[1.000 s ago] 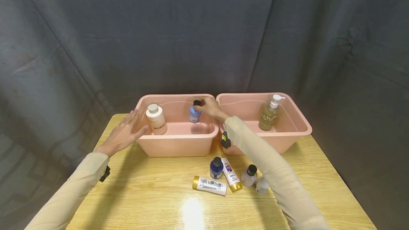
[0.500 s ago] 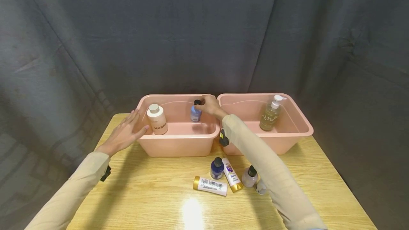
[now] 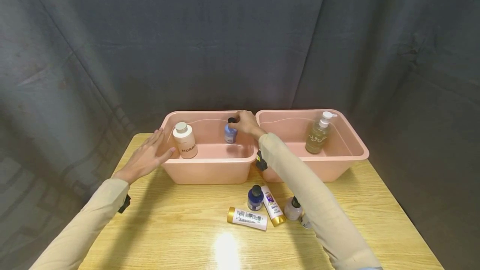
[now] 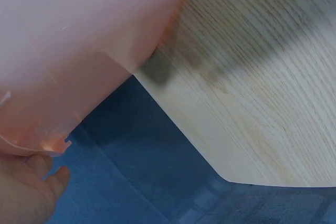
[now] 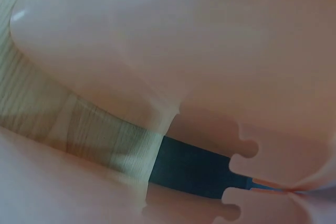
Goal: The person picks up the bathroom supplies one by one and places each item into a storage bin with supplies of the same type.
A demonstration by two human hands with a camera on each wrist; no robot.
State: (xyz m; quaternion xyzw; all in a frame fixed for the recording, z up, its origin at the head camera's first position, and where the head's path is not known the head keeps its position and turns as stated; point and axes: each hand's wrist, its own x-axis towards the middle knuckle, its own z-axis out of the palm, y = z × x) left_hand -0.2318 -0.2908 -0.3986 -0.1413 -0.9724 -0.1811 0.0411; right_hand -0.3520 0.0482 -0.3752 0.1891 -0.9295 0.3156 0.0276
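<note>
In the head view my right hand [image 3: 247, 123] reaches into the left pink bin [image 3: 208, 172] and pinches the black cap of a small blue bottle [image 3: 230, 135]. The bottle is upright near the back right of that bin; whether its base touches the floor I cannot tell. My left hand [image 3: 148, 155] rests with extended fingers on the bin's left rim, beside a large white bottle [image 3: 185, 141] inside. The left wrist view has part of that hand [image 4: 26, 190] at the bin's [image 4: 79, 35] edge. Bin walls [image 5: 210, 51] fill the right wrist view, the hand out of sight.
A right pink bin [image 3: 330, 166] adjoins, holding a pump bottle [image 3: 316, 138]. In front lie two white tubes with gold caps [image 3: 247, 219] [image 3: 273, 206], a dark blue bottle [image 3: 255, 198], a pale bottle [image 3: 292, 209] and a small bottle [image 3: 305, 221] partly behind my right sleeve.
My right forearm has shifted slightly left and covers more of the small bottles on the table. The hand keeps its pinch on the blue bottle's cap; my left hand stays on the rim.
</note>
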